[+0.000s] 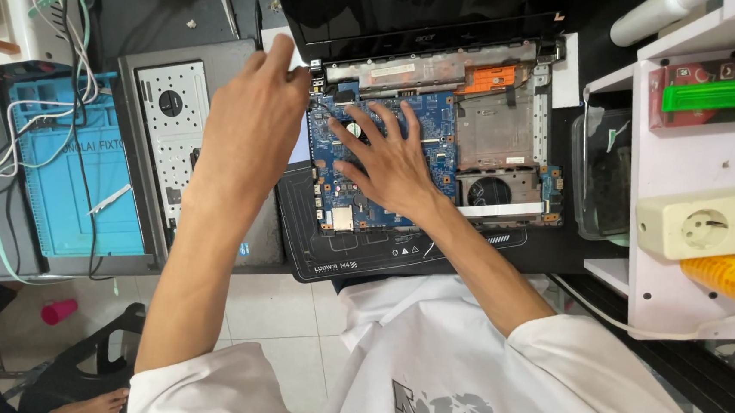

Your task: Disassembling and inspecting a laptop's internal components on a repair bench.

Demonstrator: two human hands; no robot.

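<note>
A dark bench [183,12] fills the upper half of the view, and on it, at about 1 o'clock from the frame's centre, lies an opened laptop [442,125] with its cover off, its black screen [399,6] tipped back at 12 o'clock. A white shelf unit [689,169] stands at 3 o'clock, carrying a cream double socket [720,222]. At 9 o'clock sits a blue work mat [68,177], with the grey removed laptop cover [166,123] just beside it. The laptop's blue circuit board [425,116] lies exposed, a round fan [489,191] at its 4 o'clock. The right hand [392,165] rests flat on the board, fingers spread and holding nothing. The left hand [253,121] reaches to the laptop's hinge corner at 11 o'clock of the board, fingertips pinched there; what they grip, I cannot tell
</note>
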